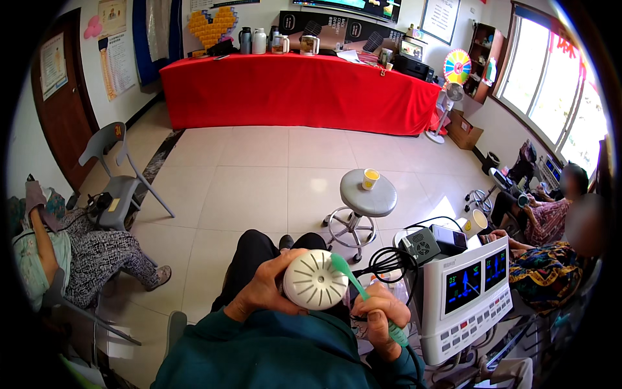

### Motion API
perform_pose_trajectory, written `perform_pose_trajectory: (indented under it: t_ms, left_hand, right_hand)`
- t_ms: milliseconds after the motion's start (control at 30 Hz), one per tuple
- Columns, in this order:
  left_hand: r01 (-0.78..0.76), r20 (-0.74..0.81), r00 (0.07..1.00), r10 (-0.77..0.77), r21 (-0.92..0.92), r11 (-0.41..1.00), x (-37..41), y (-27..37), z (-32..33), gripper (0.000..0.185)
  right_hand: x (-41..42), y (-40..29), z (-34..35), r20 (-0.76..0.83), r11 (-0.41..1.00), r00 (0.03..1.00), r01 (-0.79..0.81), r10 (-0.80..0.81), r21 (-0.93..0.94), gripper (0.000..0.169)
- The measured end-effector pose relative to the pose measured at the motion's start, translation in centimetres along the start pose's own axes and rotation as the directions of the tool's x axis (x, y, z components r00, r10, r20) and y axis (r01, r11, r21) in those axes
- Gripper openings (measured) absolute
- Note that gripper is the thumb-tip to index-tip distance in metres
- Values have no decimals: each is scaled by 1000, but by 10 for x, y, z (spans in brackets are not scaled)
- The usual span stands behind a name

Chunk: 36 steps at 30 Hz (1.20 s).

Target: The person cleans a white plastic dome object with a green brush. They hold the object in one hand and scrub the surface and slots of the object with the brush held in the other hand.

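In front of my torso, my left hand [266,282] is wrapped around the left side of a round white device [316,280] with radial slots on its top face. My right hand [381,311] grips the handle of a green translucent brush-like tool [362,289], whose rounded head lies over the device's right edge; whether they touch is unclear. A black cable runs down from the tool's lower end. To the right of my right hand stands a white electronic console [464,301] with two lit displays and rows of buttons.
A grey wheeled stool [368,202] holds a paper cup [370,179] of yellow liquid. Black cables [388,265], a dark vented box [421,247] and another cup [475,223] are by the console. People sit at left and right. A red-covered table [301,92] and a grey chair [116,189] stand farther off.
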<state>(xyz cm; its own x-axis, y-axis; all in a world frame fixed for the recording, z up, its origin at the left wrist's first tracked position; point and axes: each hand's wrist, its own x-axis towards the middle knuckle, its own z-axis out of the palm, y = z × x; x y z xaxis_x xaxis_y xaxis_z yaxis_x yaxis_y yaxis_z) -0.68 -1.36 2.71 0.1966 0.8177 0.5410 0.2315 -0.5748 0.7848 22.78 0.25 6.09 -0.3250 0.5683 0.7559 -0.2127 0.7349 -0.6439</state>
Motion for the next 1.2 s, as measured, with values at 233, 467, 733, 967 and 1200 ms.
perform_pose_trajectory:
  t_ms: [233,467,733,967,1200]
  left_hand:
    - [-49,-28,998,51,67,997,4,-4,4,89]
    - [-136,-46,987,152,240,961,8,-2,4,85]
    - [199,-160,960,-229,-181,963,2,-3,0,92]
    - [123,-144,955,-258,-599,791,-10,-18,-2,81]
    - [-27,29,999,31,-136,990,-1,-5,-1,92]
  right_hand:
    - [8,-3,7,352,987,923,163,-157,13,25]
    - [4,-9,5,127,919,988,130,-89,-371,21]
    - [5,5,9,429,886,864,392,-262,-249,28]
    - [-2,5,0,243,917,940,302,-241,-260,24]
    - [-4,1,-6,7,999,1000,-13,12,40,13]
